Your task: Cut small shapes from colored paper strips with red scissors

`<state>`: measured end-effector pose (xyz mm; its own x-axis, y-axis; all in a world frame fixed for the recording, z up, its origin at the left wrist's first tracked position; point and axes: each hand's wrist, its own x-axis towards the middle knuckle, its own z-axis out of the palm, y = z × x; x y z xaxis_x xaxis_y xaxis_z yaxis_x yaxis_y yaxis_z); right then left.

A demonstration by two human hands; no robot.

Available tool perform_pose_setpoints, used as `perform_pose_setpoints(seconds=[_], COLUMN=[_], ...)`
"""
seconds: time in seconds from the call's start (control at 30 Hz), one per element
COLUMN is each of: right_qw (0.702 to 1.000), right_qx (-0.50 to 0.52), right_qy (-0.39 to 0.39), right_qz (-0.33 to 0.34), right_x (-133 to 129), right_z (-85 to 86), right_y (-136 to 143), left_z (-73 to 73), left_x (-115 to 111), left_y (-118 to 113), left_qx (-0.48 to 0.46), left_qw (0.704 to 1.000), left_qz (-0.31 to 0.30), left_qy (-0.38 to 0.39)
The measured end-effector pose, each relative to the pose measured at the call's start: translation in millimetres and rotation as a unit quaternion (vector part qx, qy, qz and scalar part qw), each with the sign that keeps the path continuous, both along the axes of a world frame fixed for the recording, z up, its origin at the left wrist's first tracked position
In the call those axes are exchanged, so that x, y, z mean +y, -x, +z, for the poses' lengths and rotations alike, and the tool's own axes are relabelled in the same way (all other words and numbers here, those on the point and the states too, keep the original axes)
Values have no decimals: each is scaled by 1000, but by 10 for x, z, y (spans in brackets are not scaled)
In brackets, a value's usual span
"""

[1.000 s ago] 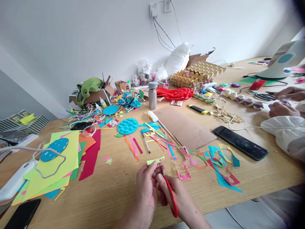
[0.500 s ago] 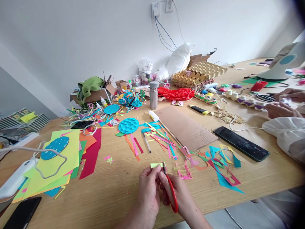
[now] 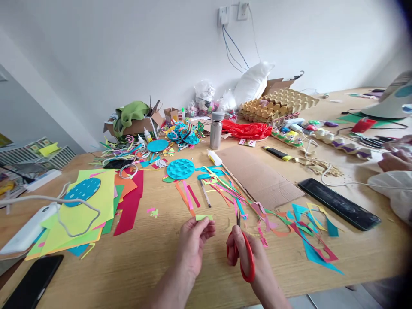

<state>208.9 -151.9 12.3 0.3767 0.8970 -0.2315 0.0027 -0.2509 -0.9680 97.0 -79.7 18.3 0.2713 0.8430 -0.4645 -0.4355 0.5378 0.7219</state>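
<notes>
My left hand [image 3: 194, 240] pinches a small strip of yellow-green paper [image 3: 204, 217] between thumb and fingers, above the wooden table's front part. To its right, my right hand [image 3: 249, 253] grips red-handled scissors [image 3: 248, 262], with the dark blades [image 3: 238, 219] pointing away from me and apart from the strip. Just beyond the hands are thin coloured paper strips [image 3: 222, 189], a pen [image 3: 204, 193] and a blue paper disc [image 3: 180, 169] with raised scales. Tiny pink and green paper pieces [image 3: 154, 213] lie left of my left hand.
Coloured paper sheets [image 3: 106, 219] and a phone [image 3: 35, 281] lie at the left. Cut paper scraps [image 3: 318, 231], a cardboard sheet [image 3: 260, 176] and a large black phone [image 3: 339, 204] are at the right. A steel bottle [image 3: 216, 133] stands behind. Another person's hand [image 3: 395, 159] is at the far right.
My hands have come apart: the scissors have moved right, away from the paper strip, and my left hand has shifted slightly left with the strip. The view has turned a little left.
</notes>
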Motion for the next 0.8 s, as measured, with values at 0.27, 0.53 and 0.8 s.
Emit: perform_pose_setpoints(seconds=[0.27, 0.53, 0.8], right_qw=[967, 854, 826], right_qx=[-150, 52, 398], right_qy=[-81, 63, 141], right_qz=[189, 513, 374], right_x=[768, 863, 1037], right_z=[488, 258, 7], right_y=[377, 1026, 893], left_z=[378, 228, -6], left_x=[846, 1087, 1086], left_y=[1262, 1684, 1680], left_qx=[50, 78, 69], left_qw=[976, 954, 967], left_qz=[160, 224, 166], left_qy=[-139, -183, -182])
